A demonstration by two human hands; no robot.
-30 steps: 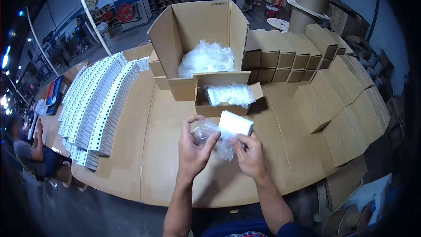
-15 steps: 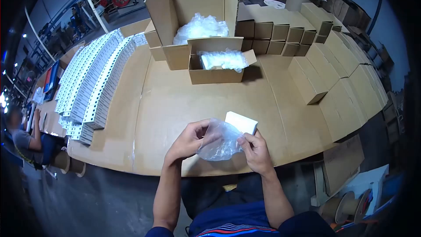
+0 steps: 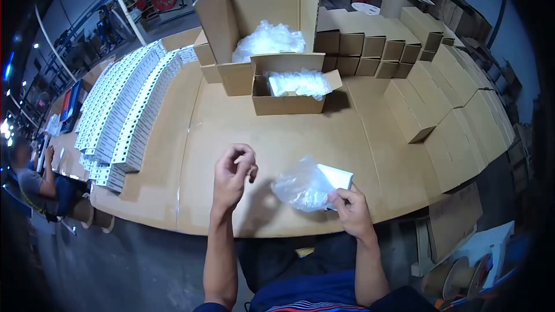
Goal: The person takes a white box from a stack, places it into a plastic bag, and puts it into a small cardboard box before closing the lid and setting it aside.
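Head view | my right hand (image 3: pixel 350 211) pinches the clear plastic bag (image 3: pixel 300 188) with the small white box (image 3: pixel 335 178) at its mouth, low on the cardboard surface (image 3: pixel 289 133), likely steadying it | left hand (image 3: pixel 232 176) lifted, loosely curled, holding nothing

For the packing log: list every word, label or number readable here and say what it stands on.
Nothing can be read for certain.
Large open carton: a short dark print on its back flap's top edge, too small to read.
Rows of white boxes: dark label marks, blurred.
Small white box in the right hand: no print visible.
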